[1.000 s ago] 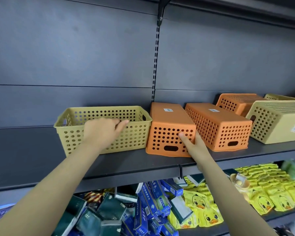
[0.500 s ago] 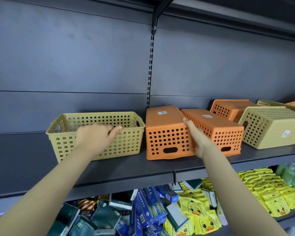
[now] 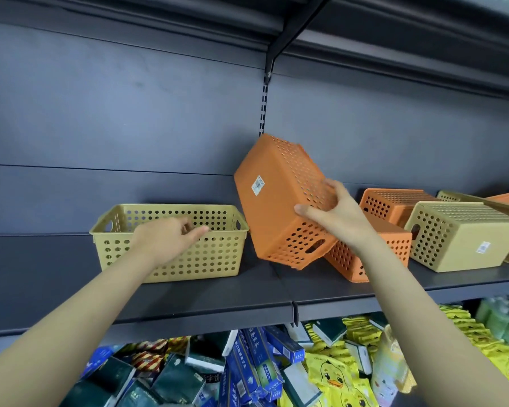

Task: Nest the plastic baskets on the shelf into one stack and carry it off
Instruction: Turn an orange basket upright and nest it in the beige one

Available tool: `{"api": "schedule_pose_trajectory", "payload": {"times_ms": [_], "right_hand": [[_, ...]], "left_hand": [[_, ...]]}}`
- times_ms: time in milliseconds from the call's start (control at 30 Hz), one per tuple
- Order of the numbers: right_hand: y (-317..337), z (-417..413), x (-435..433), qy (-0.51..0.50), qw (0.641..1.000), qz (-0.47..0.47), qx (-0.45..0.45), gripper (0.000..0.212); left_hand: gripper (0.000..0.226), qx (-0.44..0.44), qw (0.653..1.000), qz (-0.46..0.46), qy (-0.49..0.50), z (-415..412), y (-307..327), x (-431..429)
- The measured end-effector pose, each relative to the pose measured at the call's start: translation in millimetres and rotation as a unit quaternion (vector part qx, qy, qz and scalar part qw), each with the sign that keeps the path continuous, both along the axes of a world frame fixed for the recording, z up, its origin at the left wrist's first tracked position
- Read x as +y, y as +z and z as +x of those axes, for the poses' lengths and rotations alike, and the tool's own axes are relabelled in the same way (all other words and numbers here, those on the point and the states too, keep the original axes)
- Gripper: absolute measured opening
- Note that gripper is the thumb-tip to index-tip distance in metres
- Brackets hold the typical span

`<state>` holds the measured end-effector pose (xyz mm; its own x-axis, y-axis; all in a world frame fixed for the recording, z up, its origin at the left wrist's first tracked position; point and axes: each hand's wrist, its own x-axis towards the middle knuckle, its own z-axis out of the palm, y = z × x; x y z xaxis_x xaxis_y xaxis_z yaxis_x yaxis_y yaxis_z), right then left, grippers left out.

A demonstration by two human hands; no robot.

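The orange basket was off the dark shelf, tilted, solid base facing the camera and up-left (barcode sticker on the base), open mouth turned away to the right and not visible. Its long axis ran from the near handle-slot end, low and toward the camera, up and back to the far end by the slotted upright. The low near corner hung just above the shelf; contact there could not be told. The right hand was grasping it: thumb on the base, fingers wrapped over the perforated long side. Just left stood the yellow basket, upright, mouth up, long axis along the shelf edge. The left hand was on its front rim, fingers curled over the rim into the basket, a loose hold. Behind the right forearm sat a second orange basket, upside down, long axis front to back. Further right were a third orange basket and an inverted yellow basket (also stickered). Below, a lower shelf held blue boxes and yellow duck packets.
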<state>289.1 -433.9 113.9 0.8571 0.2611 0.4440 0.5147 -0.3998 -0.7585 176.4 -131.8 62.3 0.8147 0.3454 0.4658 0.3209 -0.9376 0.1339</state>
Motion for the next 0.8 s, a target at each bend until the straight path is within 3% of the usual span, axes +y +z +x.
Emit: {"api": "schedule_pose_trajectory", "payload": {"times_ms": [100, 167, 267, 433, 567, 667, 800], "right_hand": [[10.1, -9.6, 4.8, -0.007, 0.99, -0.065, -0.128, 0.107], [19.9, -17.6, 8.8, 0.016, 0.977, -0.093, -0.192, 0.105], [32.6, -23.9, 19.1, 0.051, 0.948, -0.166, -0.268, 0.111], [45.1, -38.1, 45.9, 0.085, 0.879, -0.283, -0.373, 0.116], [46.0, -45.1, 63.5, 0.096, 0.842, -0.33, -0.415, 0.119], [46.7, -46.3, 70.7, 0.104, 0.838, -0.328, -0.423, 0.122], [44.1, -38.5, 76.5, 0.12, 0.849, -0.287, -0.426, 0.122]], "left_hand": [[0.056, -0.057, 0.983, -0.161, -0.072, -3.4, 9.6, 2.3], [0.064, -0.123, 0.94, -0.284, -0.142, -9.2, 22.0, 4.4], [0.075, -0.203, 0.888, -0.376, -0.171, -15.3, 46.5, 11.6], [0.088, -0.284, 0.825, -0.464, -0.155, -23.3, 77.8, 30.8], [0.066, -0.278, 0.782, -0.534, -0.161, -27.8, 72.1, 50.4], [0.068, -0.306, 0.765, -0.546, -0.151, -31.7, 60.9, 68.6], [0.053, -0.285, 0.769, -0.551, -0.156, -39.8, 54.3, 88.8]]}}
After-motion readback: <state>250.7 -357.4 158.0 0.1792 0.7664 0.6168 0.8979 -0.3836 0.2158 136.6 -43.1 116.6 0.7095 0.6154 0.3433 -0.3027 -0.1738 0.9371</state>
